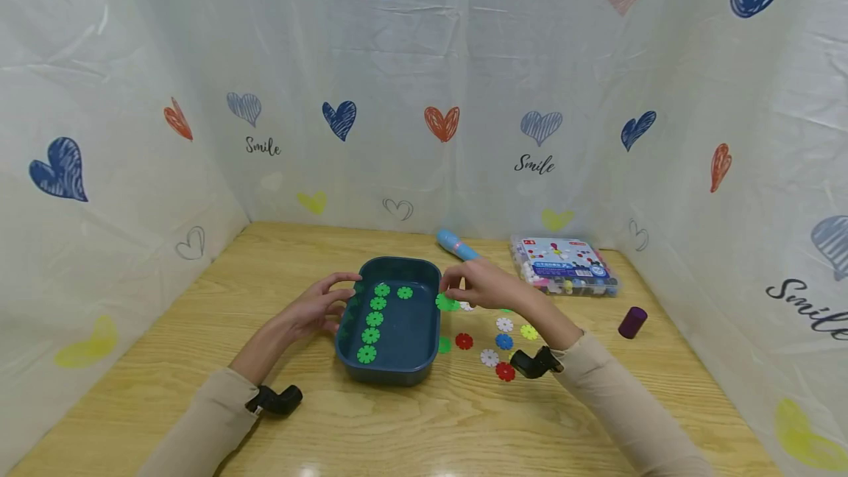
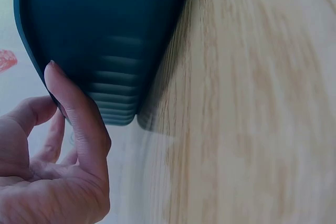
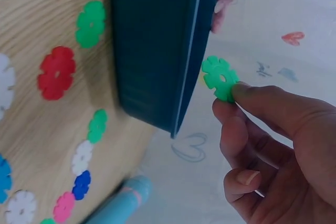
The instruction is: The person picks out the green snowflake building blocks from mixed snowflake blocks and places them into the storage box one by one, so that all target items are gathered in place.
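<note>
A dark teal plastic basin [image 1: 411, 333] stands on the table in front of me. Inside lie several green flower-shaped discs [image 1: 374, 319] in a line along the left side, and one more green disc [image 1: 405, 292] sits apart near the far end. My left hand [image 1: 311, 308] holds the basin's left rim; the left wrist view shows the thumb [image 2: 79, 108] lying along the outer wall. At the opposite rim, my right hand [image 1: 480, 282] pinches a green flower-shaped disc [image 3: 216, 78] between thumb and forefinger, held beside the basin's edge.
Right of the basin, loose flower discs in several colours lie scattered, among them a red disc [image 1: 464, 341] and a blue disc [image 1: 504, 342]. Farther back are a light-blue tube-like object [image 1: 456, 244] and a clear plastic case [image 1: 563, 263]. A purple cylinder [image 1: 632, 322] stands far right.
</note>
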Available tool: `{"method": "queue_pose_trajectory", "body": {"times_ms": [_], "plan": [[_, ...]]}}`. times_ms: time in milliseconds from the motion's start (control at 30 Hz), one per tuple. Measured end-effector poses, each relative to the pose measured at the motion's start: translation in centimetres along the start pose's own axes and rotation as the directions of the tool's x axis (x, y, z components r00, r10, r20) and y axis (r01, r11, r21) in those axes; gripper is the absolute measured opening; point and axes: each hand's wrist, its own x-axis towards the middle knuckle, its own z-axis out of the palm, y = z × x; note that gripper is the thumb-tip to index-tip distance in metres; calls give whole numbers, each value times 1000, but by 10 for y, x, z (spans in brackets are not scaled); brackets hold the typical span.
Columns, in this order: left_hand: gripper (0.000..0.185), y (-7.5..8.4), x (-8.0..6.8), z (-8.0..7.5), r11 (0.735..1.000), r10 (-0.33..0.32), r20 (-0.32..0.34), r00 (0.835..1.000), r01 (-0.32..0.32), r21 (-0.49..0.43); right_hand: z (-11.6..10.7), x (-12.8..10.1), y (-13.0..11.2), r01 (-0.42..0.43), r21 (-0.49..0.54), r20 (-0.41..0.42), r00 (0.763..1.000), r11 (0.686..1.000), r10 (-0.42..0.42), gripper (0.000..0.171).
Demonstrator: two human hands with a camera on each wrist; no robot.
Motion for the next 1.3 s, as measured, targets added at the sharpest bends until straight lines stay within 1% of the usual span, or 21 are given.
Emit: {"method": "queue_pose_trajectory", "body": {"times_ms": [233, 433, 600, 867, 1033, 1200, 1300], "plan": [[52, 0, 1, 0, 1000, -3, -1, 1000, 3, 10, 0, 20, -5, -18, -12, 36, 999, 1000, 19, 14], [51, 0, 0, 0, 1000, -5, -1, 1000, 5, 7, 3, 37, -8, -7, -48, 67, 998, 999, 10, 13], [52, 0, 0, 1, 1000, -3, -5, 1000, 3, 9, 7, 51, -7, -24, -38, 111, 993, 999, 28, 14], [50, 0, 0, 3, 1000, -4, -18, 1000, 5, 18, 11, 70, -9, -71, -40, 191, 979, 997, 78, 18], [50, -1, 0, 2, 1000, -3, -20, 1000, 3, 20, 10, 79, -13, -86, -49, 213, 973, 995, 95, 20], [49, 0, 0, 2, 1000, -5, -20, 1000, 5, 12, 11, 90, -13, -132, -54, 229, 963, 990, 141, 18], [49, 0, -1, 2, 1000, -6, -20, 1000, 7, 10, 11, 96, -13, -164, -44, 253, 952, 985, 170, 18]]}}
